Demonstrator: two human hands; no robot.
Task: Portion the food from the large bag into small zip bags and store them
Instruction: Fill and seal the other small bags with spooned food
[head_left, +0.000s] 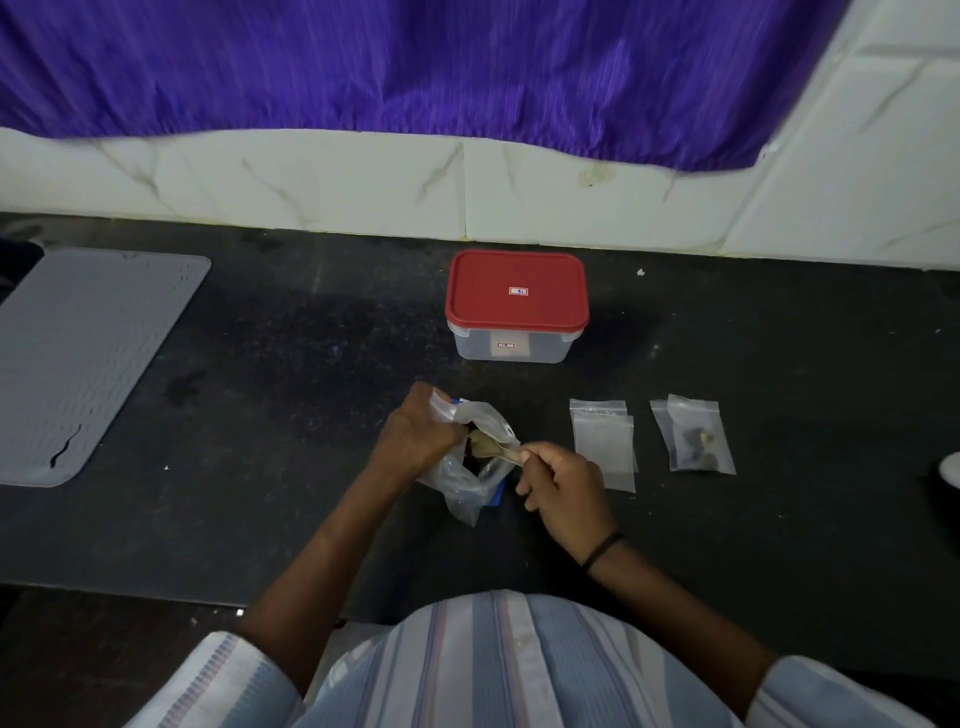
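Bag mouth is gripped open by your left hand. Your right hand pinches the spoon, pointing to ten o'clock into it. Empty zip bags lie nearer that hand, at three o'clock.

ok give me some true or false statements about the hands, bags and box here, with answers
1. The left hand grips the mouth of the large clear plastic bag. True.
2. The right hand is empty. False: it holds a pale spoon reaching into the bag.
3. The clear box's red lid is off. False: it is on.
4. The rightmost small zip bag holds dark food. True.
5. The grey ribbed mat lies under the box. False: it lies apart.
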